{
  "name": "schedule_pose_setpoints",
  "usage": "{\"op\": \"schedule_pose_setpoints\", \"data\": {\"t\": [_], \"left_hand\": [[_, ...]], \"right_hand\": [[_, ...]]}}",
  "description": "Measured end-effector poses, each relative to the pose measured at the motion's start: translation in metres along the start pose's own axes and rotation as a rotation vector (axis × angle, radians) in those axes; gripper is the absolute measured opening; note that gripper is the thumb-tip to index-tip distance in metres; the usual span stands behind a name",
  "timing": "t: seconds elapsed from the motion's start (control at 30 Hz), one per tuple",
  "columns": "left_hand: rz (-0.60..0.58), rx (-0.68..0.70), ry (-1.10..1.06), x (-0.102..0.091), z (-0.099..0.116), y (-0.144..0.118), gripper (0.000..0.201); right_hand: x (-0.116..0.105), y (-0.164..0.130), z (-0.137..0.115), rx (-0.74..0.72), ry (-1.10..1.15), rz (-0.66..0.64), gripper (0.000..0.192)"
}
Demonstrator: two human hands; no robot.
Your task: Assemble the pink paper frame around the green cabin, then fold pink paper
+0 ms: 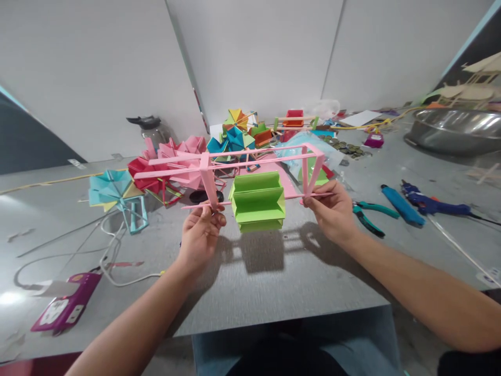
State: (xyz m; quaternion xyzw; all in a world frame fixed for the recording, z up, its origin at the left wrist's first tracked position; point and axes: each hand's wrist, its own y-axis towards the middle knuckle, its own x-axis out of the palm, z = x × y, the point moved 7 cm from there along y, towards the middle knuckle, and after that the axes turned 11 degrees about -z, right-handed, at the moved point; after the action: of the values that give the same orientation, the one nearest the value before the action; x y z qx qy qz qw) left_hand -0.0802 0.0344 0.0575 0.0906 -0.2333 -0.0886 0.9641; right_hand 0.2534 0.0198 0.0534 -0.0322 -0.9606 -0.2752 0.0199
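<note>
Between my hands, raised above the grey table, is a pink stick frame [250,164] with long rails and a pink upright leg at either end. A green folded-paper wheel [259,201] sits on a thin pink rod that runs through the legs. My left hand [201,230] pinches the left leg's lower end beside the rod. On the other side, my right hand [331,211] grips the rod and the foot of the right leg. The wheel hangs clear of the table, its shadow below.
Pink and red paper wheels [188,162] and a light-blue one [111,190] stand left. Pliers [371,214], a blue cutter [403,203] and a glue gun [434,203] lie right, before a metal bowl [457,130]. A purple power strip [68,303] with cables is front left.
</note>
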Motion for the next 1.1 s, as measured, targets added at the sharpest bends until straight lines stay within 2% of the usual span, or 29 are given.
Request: {"op": "schedule_pose_setpoints", "data": {"t": [0.27,0.6,0.77,0.93,1.1], "left_hand": [[0.116,-0.018,-0.029,-0.016,-0.008,0.007,0.023],[0.09,-0.023,0.083,-0.012,-0.003,0.005,0.021],[0.101,-0.017,0.097,-0.013,-0.005,0.006,0.022],[0.094,0.031,0.087,-0.015,-0.003,0.008,0.025],[0.134,0.078,0.119,-0.018,0.0,0.009,0.021]], "right_hand": [[0.001,-0.001,-0.006,-0.066,-0.127,0.042,0.036],[0.001,0.0,0.001,-0.043,-0.118,0.032,0.038],[-0.001,0.001,0.007,0.006,-0.1,0.004,0.041],[-0.004,0.005,0.011,0.052,-0.169,-0.031,0.029],[-0.001,0.01,0.004,0.033,-0.302,-0.14,0.019]]}}
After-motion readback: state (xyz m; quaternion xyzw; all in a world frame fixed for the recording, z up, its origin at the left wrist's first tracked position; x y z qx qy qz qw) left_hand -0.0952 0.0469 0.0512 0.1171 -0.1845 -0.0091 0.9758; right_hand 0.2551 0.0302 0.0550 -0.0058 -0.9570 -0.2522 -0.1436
